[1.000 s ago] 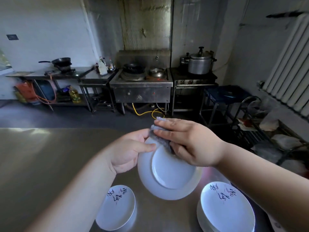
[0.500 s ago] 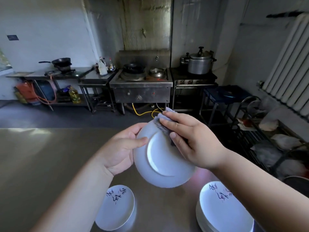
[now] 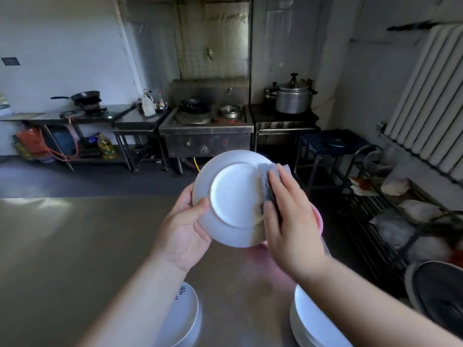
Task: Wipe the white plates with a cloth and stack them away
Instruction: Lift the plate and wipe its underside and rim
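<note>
Holding a round, glossy white plate tilted up over the dull metal table, its smooth underside and raised foot ring facing me. My left hand grips the left rim, thumb curled over the near face, the other fingers hidden behind. My right hand lies flat on the right rim, fingers straight and close together, pressing a soft grey cloth against the glaze. Near me on the table sit two piles of white plates: left stack with dark writing, right stack
</note>
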A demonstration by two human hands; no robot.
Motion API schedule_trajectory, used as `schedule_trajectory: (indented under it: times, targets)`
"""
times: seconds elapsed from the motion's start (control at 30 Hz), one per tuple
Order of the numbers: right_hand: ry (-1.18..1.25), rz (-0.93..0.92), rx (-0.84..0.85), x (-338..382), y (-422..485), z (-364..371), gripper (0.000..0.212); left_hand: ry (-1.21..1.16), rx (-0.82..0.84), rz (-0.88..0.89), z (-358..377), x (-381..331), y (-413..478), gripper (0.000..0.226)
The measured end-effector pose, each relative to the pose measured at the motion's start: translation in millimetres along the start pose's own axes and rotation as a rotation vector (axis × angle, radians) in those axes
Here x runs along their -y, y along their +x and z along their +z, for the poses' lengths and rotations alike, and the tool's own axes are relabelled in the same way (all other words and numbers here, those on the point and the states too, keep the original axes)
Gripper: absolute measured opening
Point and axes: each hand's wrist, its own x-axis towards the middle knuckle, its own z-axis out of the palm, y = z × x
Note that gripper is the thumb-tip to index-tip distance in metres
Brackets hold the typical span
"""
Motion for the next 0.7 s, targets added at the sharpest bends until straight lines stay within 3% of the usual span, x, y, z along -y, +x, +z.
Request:
schedule_trajectory:
  times: [0.13, 0.27, 0.4, 0.5, 0.7]
  targets:
    - [0.05, 0.084, 0.094, 4.6, -20.5, 8.2, 0.064, -0.001, -0.049, -0.004, 3.3, 7.4, -6.0, 0.059]
    - [0.047, 0.084, 0.039, -6.2, 25.6, -8.2, 0.055, -0.071, -0.04, 0.014, 13.5, 12.0, -9.8, 0.056]
    - [0.198, 0.174, -0.039, 8.5, -5.2, 5.5, 0.063, -0.118, -0.029, 0.008, 20.7, 23.4, -11.9, 0.056]
    - [0.22, 0.2, -0.077, -7.5, 3.4, -3.1, 0.056, -0.084, 0.013, -0.073, 11.6, 20.7, -13.1, 0.062]
    - [0.315, 0.081, 0.246, -28.6, 50.2, -36.0, 0.041, 0.098, 0.097, -0.234, -2.9, -2.2, -5.5, 0.048]
